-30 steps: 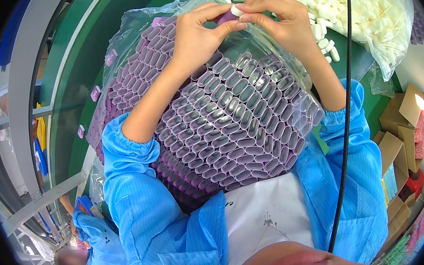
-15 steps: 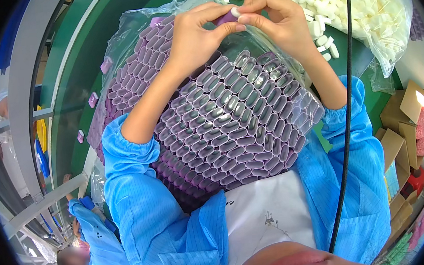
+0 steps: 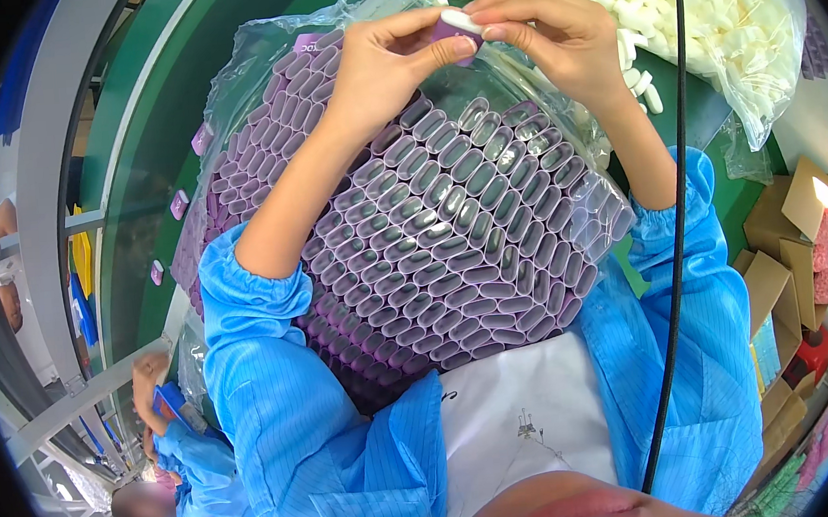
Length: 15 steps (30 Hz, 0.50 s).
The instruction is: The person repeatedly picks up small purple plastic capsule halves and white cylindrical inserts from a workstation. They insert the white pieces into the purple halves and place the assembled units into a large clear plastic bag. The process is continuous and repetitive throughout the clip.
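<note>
The left hand (image 3: pixel 378 72) pinches a purple oval casing (image 3: pixel 441 31) between thumb and fingers, beyond the far edge of a packed array of open-ended casings (image 3: pixel 447 246). Opposite it, the right hand (image 3: pixel 567 40) has thumb and fingers drawn narrowly together on a white oval insert (image 3: pixel 459 22) at the casing's upper end (how deep it sits, I cannot tell). The array stands side by side, openings up, with clear plastic film (image 3: pixel 253 62) around its far edge. Loose white inserts (image 3: pixel 652 99) lie right of the right hand, near a clear plastic bag (image 3: pixel 760 85) of whitish pieces. A black cable (image 3: pixel 680 179) hangs at right
</note>
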Tool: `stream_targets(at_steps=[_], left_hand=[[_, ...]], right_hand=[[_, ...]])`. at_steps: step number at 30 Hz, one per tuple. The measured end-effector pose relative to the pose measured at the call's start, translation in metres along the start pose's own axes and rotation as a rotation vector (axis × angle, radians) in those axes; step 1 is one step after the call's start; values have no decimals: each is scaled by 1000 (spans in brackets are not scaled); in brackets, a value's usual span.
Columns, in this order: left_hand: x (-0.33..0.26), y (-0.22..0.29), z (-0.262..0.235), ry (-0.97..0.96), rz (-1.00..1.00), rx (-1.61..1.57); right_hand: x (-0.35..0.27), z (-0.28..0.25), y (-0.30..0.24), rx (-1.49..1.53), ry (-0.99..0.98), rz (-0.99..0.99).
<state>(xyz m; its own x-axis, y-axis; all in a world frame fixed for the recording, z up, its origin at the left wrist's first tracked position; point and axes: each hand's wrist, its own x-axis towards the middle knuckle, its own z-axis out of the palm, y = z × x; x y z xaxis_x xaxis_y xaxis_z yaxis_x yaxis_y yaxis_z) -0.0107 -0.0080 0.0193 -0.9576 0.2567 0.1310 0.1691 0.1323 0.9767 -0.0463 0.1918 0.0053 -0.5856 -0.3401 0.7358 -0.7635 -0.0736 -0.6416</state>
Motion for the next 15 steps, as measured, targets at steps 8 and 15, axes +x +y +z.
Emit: stream_targets(at_steps=[8, 15], left_hand=[[5, 3, -6, 27, 150, 197], [6, 7, -6, -29, 290, 322]], right_hand=[[4, 4, -8, -257, 7, -196], [0, 3, -10, -263, -4, -171]])
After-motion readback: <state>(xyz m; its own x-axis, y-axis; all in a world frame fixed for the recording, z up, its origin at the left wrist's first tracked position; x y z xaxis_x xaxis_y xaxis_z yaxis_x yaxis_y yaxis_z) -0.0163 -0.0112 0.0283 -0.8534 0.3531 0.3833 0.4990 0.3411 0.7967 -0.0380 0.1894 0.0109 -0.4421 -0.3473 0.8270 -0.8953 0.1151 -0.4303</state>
